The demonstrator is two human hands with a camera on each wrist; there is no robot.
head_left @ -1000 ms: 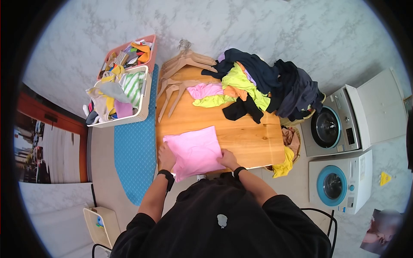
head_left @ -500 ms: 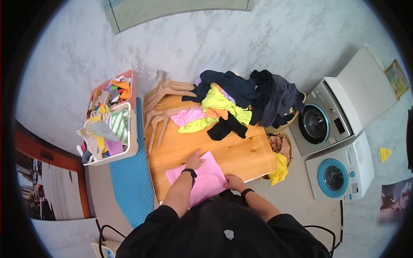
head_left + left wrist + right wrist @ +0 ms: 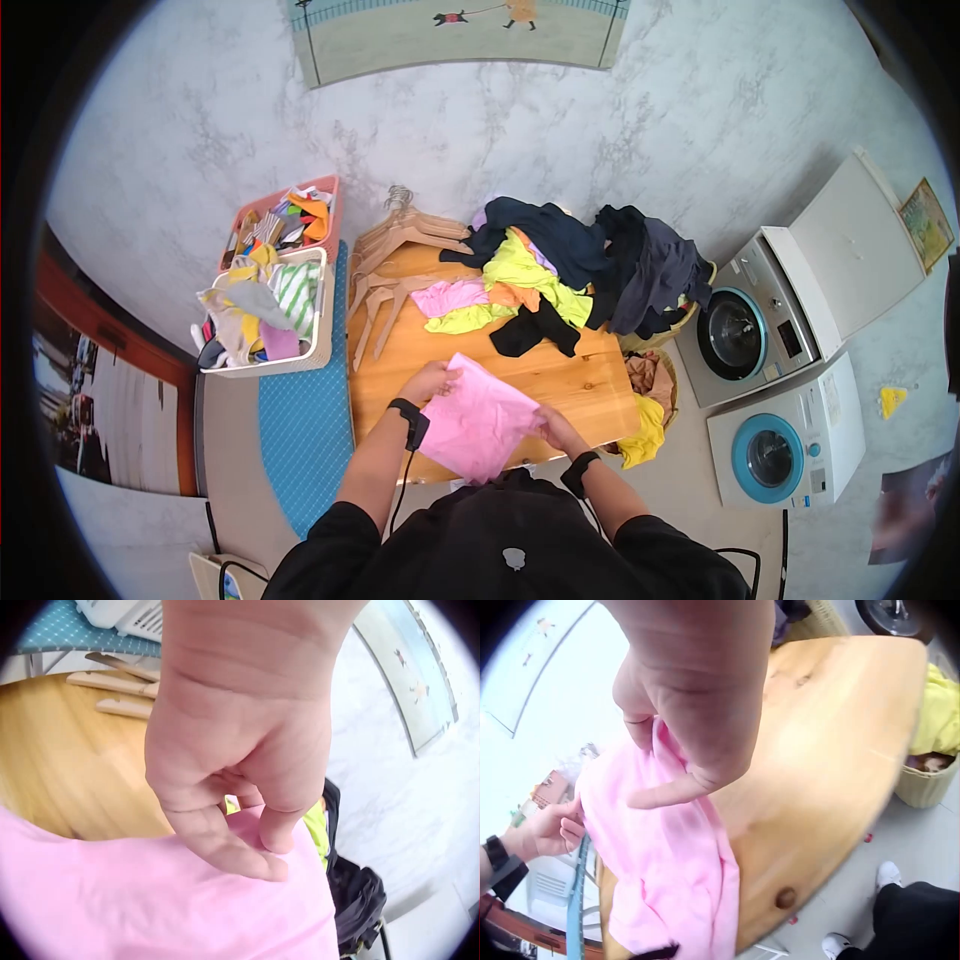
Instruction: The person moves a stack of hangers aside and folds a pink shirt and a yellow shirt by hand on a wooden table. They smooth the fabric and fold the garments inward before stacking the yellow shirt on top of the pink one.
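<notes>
Pink cloth (image 3: 478, 418), folded to a rough rectangle, is held between both hands at the table's near edge. The left hand (image 3: 432, 384) pinches its upper left corner; in the left wrist view thumb and fingers of this hand (image 3: 240, 772) close on the pink fabric (image 3: 165, 900). At the cloth's right edge is the right hand (image 3: 552, 426). In the right wrist view the right hand (image 3: 690, 727) grips a bunched fold of the cloth (image 3: 667, 855), with one finger stretched along its surface.
Wooden hangers (image 3: 405, 235) lie at the table's (image 3: 590, 385) back left, beside a pile of clothes (image 3: 550, 240). White basket (image 3: 325, 335) and pink basket (image 3: 332, 215) stand on the blue ironing board (image 3: 300, 430). Washing machines (image 3: 770, 460) are at the right.
The left hand went from the cloth's left side onto its top, then to its upper corner. The cloth has turned and appears lifted. The head view has shifted.
</notes>
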